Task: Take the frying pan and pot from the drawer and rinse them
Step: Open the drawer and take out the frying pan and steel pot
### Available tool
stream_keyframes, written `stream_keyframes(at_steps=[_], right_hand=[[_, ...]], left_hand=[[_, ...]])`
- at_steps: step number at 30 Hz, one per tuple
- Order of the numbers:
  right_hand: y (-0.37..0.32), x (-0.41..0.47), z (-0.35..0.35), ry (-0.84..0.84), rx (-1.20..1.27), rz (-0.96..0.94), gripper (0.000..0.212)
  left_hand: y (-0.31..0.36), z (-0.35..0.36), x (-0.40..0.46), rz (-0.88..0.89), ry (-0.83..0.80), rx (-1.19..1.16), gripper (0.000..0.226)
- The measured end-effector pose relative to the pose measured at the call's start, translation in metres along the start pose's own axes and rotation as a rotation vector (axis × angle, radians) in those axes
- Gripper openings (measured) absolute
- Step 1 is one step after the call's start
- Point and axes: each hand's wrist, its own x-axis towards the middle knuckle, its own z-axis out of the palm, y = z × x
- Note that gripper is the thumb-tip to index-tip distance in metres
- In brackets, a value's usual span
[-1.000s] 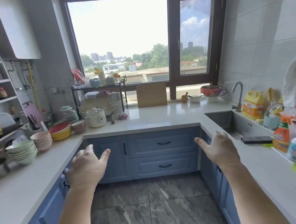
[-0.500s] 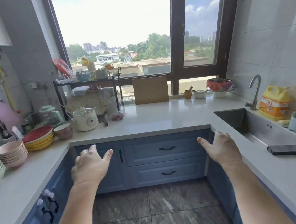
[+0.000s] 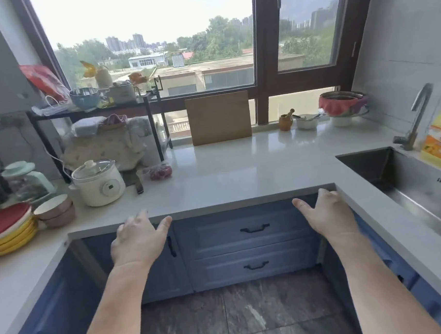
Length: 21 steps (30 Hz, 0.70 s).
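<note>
Our left hand [image 3: 137,239]: spread wide, holding nothing.
Our right hand [image 3: 326,214]: likewise.
Drawers [image 3: 249,230]: closed ahead of us.

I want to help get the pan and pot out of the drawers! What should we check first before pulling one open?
1. Left hand free to pull: ok, open and holding nothing.
2. Right hand free: ok, open and holding nothing.
3. Upper drawer and lower drawer shut, handles showing: ok, both closed with nothing in front of them.
4. Which drawer holds the pan and pot: cannot tell, neither one can be seen.
5. Floor in front clear for the drawer to slide out: ok in the part that shows.
6. Sink ready for rinsing: cannot tell, only part of the basin shows, beside the faucet.
</note>
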Motion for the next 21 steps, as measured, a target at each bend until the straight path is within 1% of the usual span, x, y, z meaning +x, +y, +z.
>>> stream_keyframes(at_steps=[6, 11, 15, 21], right_hand=[[0.004, 0.114, 0.071, -0.116, -0.011, 0.000, 0.063], [0.014, 0.197, 0.149, -0.280, -0.070, 0.025, 0.063], [0.024, 0.237, 0.215, -0.439, -0.137, 0.026, 0.062], [0.041, 0.264, 0.304, -0.607, -0.219, 0.029, 0.061]], left_hand=[[0.044, 0.058, 0.092, -0.058, -0.039, 0.026, 0.062], [0.080, 0.119, 0.163, -0.148, -0.127, 0.025, 0.066], [0.095, 0.170, 0.206, -0.212, -0.179, 0.028, 0.066], [0.095, 0.238, 0.236, -0.254, -0.230, 0.050, 0.067]])
